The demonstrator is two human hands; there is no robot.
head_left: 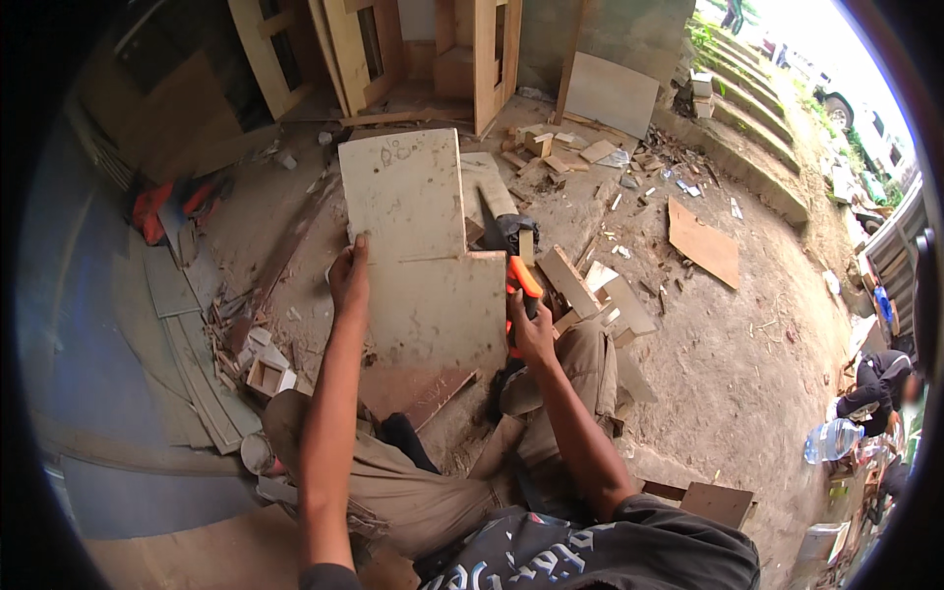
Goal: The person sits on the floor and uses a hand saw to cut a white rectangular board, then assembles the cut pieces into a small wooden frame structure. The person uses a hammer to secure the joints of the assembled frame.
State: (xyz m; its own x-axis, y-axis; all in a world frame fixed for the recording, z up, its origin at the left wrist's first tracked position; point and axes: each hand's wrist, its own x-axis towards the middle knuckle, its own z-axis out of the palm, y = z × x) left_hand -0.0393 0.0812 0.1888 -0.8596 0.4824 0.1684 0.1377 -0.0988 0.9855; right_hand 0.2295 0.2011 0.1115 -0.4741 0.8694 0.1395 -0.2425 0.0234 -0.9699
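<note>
pale board [433, 310] blocking the middle, wood offcuts [569, 282] crowding its right side, room above dirt floor [733, 374] farther right

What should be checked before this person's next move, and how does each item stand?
1. Left hand on the pale board: ok, gripping its left edge.
2. Right hand on the orange-and-black handle: ok, wrapped around it.
3. Tool's working end safely placed: cannot tell, not clearly visible.
4. Left fingers behind the board clear of the tool: cannot tell, hidden.
5. Ground free of scraps: not ok, brown offcut and others lie about.
6. Other person clear of the board: ok, far right.
</note>
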